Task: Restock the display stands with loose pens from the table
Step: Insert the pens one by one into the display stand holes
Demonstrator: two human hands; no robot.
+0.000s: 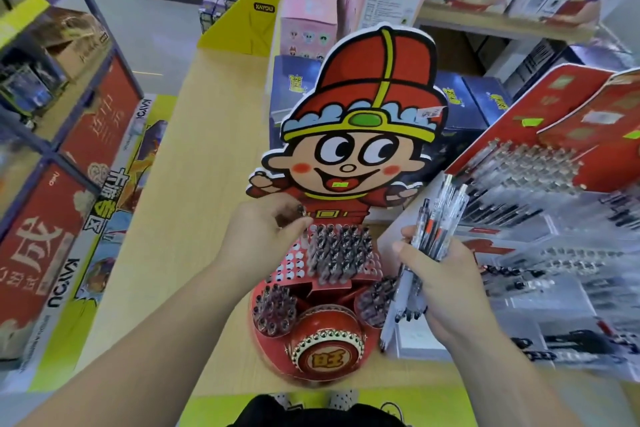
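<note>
the right grip (446,274) is clutching a bundle of loose pens (437,218) upright beside the display stand (360,97) on the worktop (194,184), handy as supply, while the left grip (266,232) is pinching what looks like one pen (300,210) above the stand's empty holes (294,260).

Worktop (194,184): light wood grain, long, running away from the viewer. Yellow strip (242,406) along the near edge.

Standing on it:
- Centre, near: 1 red cartoon stand (360,135), round base flat on the surface, figure backboard upright.
- Just right of it: 1 wider red stand (540,163), tiered, blurred; contact between the 2 cannot be told.
- Behind both: dark blue boxes (294,94), at least 3.
- Further back: pink boxes (308,21), stacked.
- Far end, left: 1 yellow tray (252,21) marked KAYOU.
</note>
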